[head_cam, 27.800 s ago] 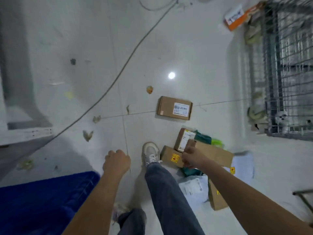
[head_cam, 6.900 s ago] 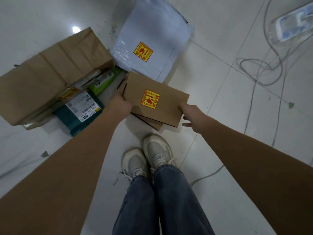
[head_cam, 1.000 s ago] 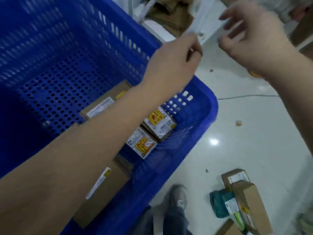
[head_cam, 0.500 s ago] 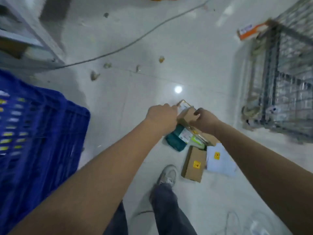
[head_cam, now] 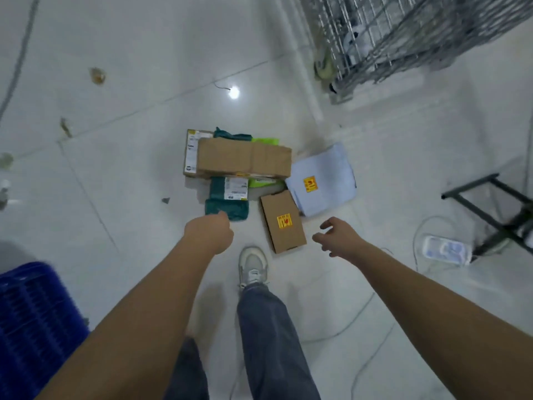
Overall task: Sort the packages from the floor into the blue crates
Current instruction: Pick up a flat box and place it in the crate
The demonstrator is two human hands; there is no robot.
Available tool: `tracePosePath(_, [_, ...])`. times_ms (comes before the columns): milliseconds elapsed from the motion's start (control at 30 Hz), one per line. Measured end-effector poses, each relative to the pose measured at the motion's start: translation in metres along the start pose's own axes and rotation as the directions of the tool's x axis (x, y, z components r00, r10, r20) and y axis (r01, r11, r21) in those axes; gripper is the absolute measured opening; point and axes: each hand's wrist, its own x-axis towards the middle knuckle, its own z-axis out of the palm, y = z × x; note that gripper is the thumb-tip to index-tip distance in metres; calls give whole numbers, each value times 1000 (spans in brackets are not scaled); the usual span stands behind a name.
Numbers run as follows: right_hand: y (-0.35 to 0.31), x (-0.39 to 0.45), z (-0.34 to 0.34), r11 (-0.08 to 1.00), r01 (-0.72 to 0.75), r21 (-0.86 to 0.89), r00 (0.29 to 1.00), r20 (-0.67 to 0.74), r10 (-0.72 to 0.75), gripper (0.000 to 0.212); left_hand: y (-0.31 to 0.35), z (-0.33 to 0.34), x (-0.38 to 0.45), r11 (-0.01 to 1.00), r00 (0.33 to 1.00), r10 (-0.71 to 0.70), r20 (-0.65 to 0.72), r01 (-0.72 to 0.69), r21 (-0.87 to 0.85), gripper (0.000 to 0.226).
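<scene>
Packages lie in a heap on the white floor. A long cardboard box (head_cam: 245,158) rests across a smaller labelled box (head_cam: 191,151), a dark green bag (head_cam: 227,197) and a bright green parcel (head_cam: 264,181). A small cardboard box with a yellow sticker (head_cam: 282,222) lies nearest my foot, beside a pale blue mailer bag (head_cam: 323,180). My left hand (head_cam: 212,233) hovers with fingers curled, empty, just below the green bag. My right hand (head_cam: 339,236) is spread open to the right of the small box, holding nothing. A corner of the blue crate (head_cam: 31,319) shows at lower left.
A wire cage trolley (head_cam: 403,33) stands at the upper right. A black metal frame (head_cam: 496,209) and a white power strip (head_cam: 444,249) with loose cables lie on the right. Small scraps of debris dot the floor at left. My shoe (head_cam: 252,268) is beside the small box.
Both hands were closed over the top of the pile half a second ago; now they are drawn back towards me, empty, below the heap. The view has shifted nearer the pile.
</scene>
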Motion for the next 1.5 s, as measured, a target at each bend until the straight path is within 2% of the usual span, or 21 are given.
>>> tracePosePath(100, [20,10,1,977,-57,204,998,16,55,37,26,3,19,997,999,15,42,-18,72,28])
tracePosePath(233, [46,22,9,928,-109,356,994,45,99,30,61,8,44,984,996,72,52,-80,161,29])
tracePosePath(433, [90,56,39,856,-223,467,975,111,194,36,102,21,95,951,981,184,69,-195,241,31])
tracePosePath(600, [117,105,79,765,-292,574,955,139,261,39,117,53,158,923,975,211,69,-222,314,42])
tracePosePath(700, [122,136,103,700,-317,640,946,159,283,47,110,74,195,941,978,207,7,-201,271,44])
tracePosePath(867, [123,179,136,592,-354,725,932,220,287,62,108,96,245,963,995,103,10,-102,251,55])
tracePosePath(1033, [126,208,160,476,-400,783,911,286,296,72,100,112,277,966,990,141,-11,-135,218,64])
tracePosePath(1267, [128,217,169,347,-355,868,930,292,222,59,96,122,283,981,989,137,-51,-128,148,67])
tracePosePath(1500, [131,202,163,212,-287,934,939,230,257,48,86,114,265,994,996,82,-37,-85,-75,66])
